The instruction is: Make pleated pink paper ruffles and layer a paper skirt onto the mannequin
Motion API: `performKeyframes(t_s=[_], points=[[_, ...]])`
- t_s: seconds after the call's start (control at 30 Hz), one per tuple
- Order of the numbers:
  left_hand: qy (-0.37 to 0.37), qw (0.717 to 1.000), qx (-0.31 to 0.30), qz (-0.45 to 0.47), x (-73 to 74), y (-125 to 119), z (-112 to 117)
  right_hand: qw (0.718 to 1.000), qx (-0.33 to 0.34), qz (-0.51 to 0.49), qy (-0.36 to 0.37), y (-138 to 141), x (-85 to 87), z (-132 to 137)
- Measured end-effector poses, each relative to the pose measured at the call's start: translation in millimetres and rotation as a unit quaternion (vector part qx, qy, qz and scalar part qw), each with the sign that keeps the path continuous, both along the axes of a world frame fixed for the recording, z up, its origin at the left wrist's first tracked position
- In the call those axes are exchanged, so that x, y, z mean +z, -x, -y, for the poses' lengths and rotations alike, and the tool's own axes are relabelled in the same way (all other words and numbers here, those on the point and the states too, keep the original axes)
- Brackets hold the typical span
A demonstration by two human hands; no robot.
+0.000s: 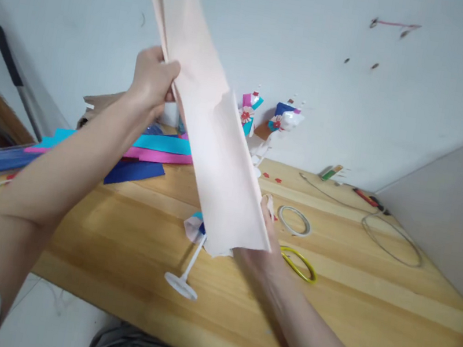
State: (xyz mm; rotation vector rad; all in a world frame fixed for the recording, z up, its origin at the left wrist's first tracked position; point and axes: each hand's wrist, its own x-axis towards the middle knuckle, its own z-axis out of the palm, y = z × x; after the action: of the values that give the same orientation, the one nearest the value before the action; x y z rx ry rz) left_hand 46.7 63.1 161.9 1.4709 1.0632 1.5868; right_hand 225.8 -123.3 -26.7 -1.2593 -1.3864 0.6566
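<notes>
A long pale pink sheet of paper [206, 111] hangs in the air over the wooden table [367, 312]. My left hand [153, 82] is raised and closed, pinching the sheet's left edge near its upper part. My right hand [269, 226] is mostly hidden behind the sheet's lower end and touches it there; its fingers do not show. Just below the sheet's lower end lies a small paper-dressed figure on a white stand [184, 277], on its side.
Coloured paper sheets [151, 152] in cyan, pink and blue lie at the back left. Two dressed paper figures [266, 120] stand by the wall. A white tape ring [294, 220], a yellow ring [298, 263] and a wire loop [392, 240] lie on the right.
</notes>
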Motion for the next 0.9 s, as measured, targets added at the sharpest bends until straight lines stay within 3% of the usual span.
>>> performKeyframes(t_s=[0.03,0.1,0.17,0.23,0.4,0.53,0.67,0.8,0.87,0.9], points=[[0.022,1.0,0.006,0.006,-16.5,0,-8,0.997,-0.003,-0.076,0.031,2,0.0,3],[0.099,0.995,0.009,0.024,-47.9,3,-23,0.964,0.001,-0.247,0.103,4,-2.1,6],[0.16,0.986,-0.008,0.034,-76.1,9,-34,0.93,0.019,-0.319,0.18,5,-5.8,8],[0.27,0.957,-0.062,0.087,-100.5,17,-40,0.911,0.041,-0.332,0.242,7,-9.3,9],[0.354,0.929,-0.073,0.076,-145.2,39,-40,0.927,0.088,-0.225,0.288,2,-8.0,11],[0.38,0.919,-0.058,0.086,-166.0,64,-39,0.93,0.141,-0.14,0.308,-2,0.1,12],[0.39,0.917,-0.015,0.077,-178.6,85,-44,0.902,0.239,-0.086,0.35,3,10.4,19],[0.361,0.93,0.019,0.069,-183.9,88,-39,0.871,0.364,0.05,0.325,-15,33.4,30],[0.343,0.937,0.008,0.065,-184.1,85,-31,0.879,0.33,0.119,0.321,-39,44.1,35],[0.336,0.94,-0.005,0.061,-184.0,83,-27,0.891,0.276,0.171,0.318,-53,46.8,38]])
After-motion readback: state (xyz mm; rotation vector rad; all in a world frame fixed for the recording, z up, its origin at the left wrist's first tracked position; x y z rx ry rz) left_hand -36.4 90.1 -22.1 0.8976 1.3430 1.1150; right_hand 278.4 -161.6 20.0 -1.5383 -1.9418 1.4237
